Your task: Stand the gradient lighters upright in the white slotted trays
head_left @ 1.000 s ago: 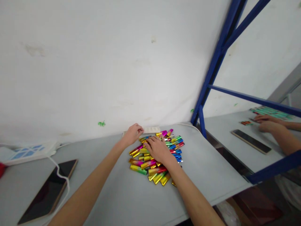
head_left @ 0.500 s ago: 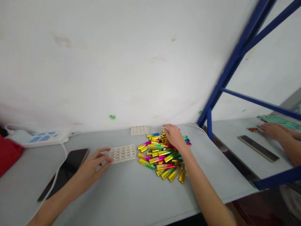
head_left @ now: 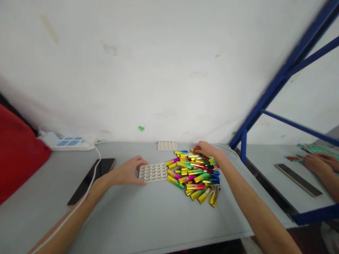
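Observation:
A pale tray (head_left: pixel 153 172) with rows of oval holes lies flat on the grey table. My left hand (head_left: pixel 129 171) grips its left end, the thumb at the near corner and the fingers at the far one. Beside the tray spreads a loose pile of slim shiny tubes (head_left: pixel 195 176), gold with pink, red, green or blue. At the pile's far edge is my right hand (head_left: pixel 205 148), fingers bent and drawn together among the tubes. Whatever those fingertips hold is too hidden to make out. A second pale tray (head_left: pixel 167 145) rests against the wall.
On the left lie a dark phone (head_left: pixel 92 178), crossed by a white cable (head_left: pixel 90 187), a power strip (head_left: pixel 72 143) and red fabric (head_left: pixel 19 151). A blue metal frame (head_left: pixel 254 120) rises on the right. Beyond it, another person's hands (head_left: pixel 319 164) work near a dark flat bar (head_left: pixel 298 179).
The view has swung left, so everything sits further right. My left hand has gone from fingertips at the tray's edge to spanning its left end. My right-hand fingers are more bent.

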A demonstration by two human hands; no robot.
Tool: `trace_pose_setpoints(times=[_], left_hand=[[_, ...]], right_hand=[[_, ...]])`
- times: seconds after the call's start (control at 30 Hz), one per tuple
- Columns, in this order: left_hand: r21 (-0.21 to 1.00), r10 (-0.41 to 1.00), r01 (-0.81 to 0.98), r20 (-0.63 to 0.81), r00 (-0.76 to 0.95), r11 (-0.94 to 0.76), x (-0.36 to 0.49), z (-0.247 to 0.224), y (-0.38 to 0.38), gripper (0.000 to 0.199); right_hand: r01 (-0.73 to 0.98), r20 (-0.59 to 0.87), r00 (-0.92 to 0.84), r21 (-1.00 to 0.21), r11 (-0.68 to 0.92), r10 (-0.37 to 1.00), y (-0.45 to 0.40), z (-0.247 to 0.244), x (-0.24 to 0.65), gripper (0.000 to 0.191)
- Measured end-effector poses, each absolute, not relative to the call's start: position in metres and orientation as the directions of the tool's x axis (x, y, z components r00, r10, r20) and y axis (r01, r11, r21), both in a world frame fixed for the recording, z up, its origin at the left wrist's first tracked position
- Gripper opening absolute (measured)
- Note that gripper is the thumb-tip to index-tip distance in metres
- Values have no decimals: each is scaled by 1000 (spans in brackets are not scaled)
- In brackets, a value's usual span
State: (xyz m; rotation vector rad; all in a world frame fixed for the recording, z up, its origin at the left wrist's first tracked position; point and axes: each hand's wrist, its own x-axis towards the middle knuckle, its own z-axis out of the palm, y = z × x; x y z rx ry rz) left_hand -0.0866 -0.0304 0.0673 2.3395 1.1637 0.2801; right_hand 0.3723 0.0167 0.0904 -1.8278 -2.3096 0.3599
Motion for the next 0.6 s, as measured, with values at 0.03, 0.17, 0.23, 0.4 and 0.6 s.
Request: trace_pose_setpoints(times=[0.03, 0.17, 0.23, 0.4, 0.6], left_hand=[[524, 782, 682, -48, 621, -510, -83, 70, -29, 66], [544, 765, 638, 10, 644, -545, -70, 66, -32, 66], [562, 763, 620, 31, 645, -547, -66, 62, -37, 64], [549, 750, 586, 120, 650, -596, -61, 54, -53, 61], [526, 750, 575, 209, 627, -627, -58, 51, -68, 60]], right_hand=[[924, 26, -231, -307, 227, 973, 14, 91, 373, 11], [879, 214, -172, -408, 248, 962, -4, 94, 364, 36], [782, 302, -131, -553, 286, 944, -16, 99, 349, 44], [418, 354, -32, -845, 334, 935, -35, 110, 282, 53], [29, 208, -58, -977, 210, 976, -49, 95, 210, 63]])
